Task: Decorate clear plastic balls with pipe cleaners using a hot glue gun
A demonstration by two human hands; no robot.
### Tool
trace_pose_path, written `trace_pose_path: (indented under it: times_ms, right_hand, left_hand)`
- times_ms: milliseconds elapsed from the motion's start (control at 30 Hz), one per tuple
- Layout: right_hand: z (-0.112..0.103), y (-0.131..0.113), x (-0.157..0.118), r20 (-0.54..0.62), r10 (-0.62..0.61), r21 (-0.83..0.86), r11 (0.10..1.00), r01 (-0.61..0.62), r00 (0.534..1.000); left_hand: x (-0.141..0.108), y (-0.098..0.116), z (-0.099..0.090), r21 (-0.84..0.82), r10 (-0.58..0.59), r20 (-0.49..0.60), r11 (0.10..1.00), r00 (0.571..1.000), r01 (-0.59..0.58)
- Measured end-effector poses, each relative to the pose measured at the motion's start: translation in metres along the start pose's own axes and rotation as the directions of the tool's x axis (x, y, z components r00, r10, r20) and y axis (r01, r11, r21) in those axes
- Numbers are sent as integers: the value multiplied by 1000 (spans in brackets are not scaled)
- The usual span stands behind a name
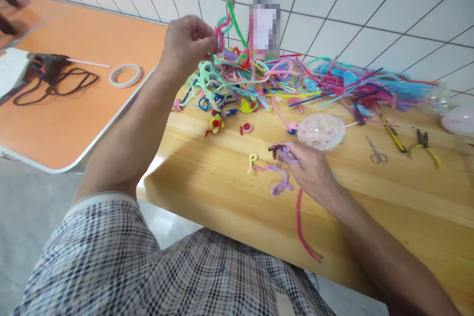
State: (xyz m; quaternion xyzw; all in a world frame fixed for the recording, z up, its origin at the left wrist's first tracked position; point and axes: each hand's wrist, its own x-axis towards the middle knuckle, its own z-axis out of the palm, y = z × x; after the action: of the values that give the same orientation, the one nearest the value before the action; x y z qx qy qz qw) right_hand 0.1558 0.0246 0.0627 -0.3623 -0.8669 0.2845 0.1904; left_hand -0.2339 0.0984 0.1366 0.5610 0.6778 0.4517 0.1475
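Observation:
My left hand [187,44] is raised over the back of the wooden table. Its thumb and fingers pinch a twisted bunch of pipe cleaners [223,27] in pink, green and teal. Lower and to the right, my right hand [311,170] is closed on a lilac pipe cleaner [291,154], with a dark brown fuzzy piece [277,149] at the fingertips. A curled lilac and yellow pipe cleaner [281,177] shows just left of that hand. A red pipe cleaner [299,222] extends from below it toward the table's front edge; whether the hand grips it I cannot tell.
Tangled pipe cleaners [252,79] lie along the tiled wall. A pale wrapped balloon shape [321,131], small scissors [376,150], a yellow cutter [394,133] and pliers [424,145] are to the right. An orange table [74,123] on the left bears a tape roll [125,75] and a black cord [59,91].

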Motion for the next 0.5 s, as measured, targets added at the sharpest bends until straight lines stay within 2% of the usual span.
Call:
trace_pose_path:
  times_ms: [67, 133, 167, 233, 300, 367, 433, 500]
  right_hand:
    - [1, 2, 0, -5, -6, 7, 1000, 6, 1000]
    - [3, 3, -1, -17, -12, 20, 1000, 12, 1000]
    - [4, 4, -1, -24, -19, 28, 999, 20, 1000]
    - [6, 5, -2, -38, -43, 48, 998, 44, 998]
    - [7, 4, -2, -33, -61, 65, 996, 63, 998]
    - [8, 3, -2, -18, -61, 78, 995, 63, 998]
    - [8, 2, -2, -2, -49, 88, 995, 49, 999]
    - [8, 2, -2, 11, -43, 95, 995, 42, 999]
  left_hand:
    - [13, 0, 9, 9, 85, 0, 996, 996, -85]
    - [19, -5, 24, 89, 206, 38, 974, 978, -209]
    - [18, -9, 34, 139, 272, 80, 950, 959, -281]
    - [10, -18, 57, 198, 326, 190, 911, 926, -361]
    - [-5, -27, 79, 281, 272, 331, 886, 903, -370]
    - [-21, -32, 97, 433, 136, 491, 819, 861, -377]
    - [-32, -33, 109, 481, 89, 530, 788, 844, -385]
    - [-36, -28, 119, 486, 97, 514, 786, 852, -382]
